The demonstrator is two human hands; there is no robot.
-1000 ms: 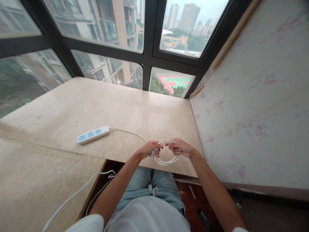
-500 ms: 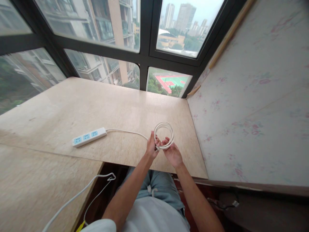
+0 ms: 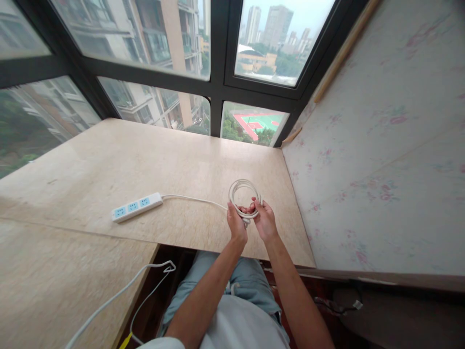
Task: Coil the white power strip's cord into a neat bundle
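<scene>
A white power cord (image 3: pixel 244 181) is wound into a round coil of several loops, raised above the stone sill. My left hand (image 3: pixel 238 224) is closed around the coil's lower left side, its fingers reaching through the loops. On the lower right side, my right hand (image 3: pixel 264 220) grips the same coil with thumb and fingers. What looks like the cord's plug (image 3: pixel 246 222) hangs between the two hands, partly hidden. From the coil the cord runs left to a white power strip (image 3: pixel 137 207) with blue socket faces, lying on the sill.
The beige stone sill (image 3: pixel 174 160) meets dark-framed windows (image 3: pixel 217 72) behind and a flowered wall (image 3: pixel 370 169) on the right. At lower left another white cable (image 3: pixel 109 301) crosses the sill's edge, near a yellow piece (image 3: pixel 125 341). A dark cable (image 3: pixel 336 308) lies low at right.
Both hands and the coil have shifted slightly; my left hand moved right and my right hand now grips the coil's right side higher up. The power strip stays on the sill.
</scene>
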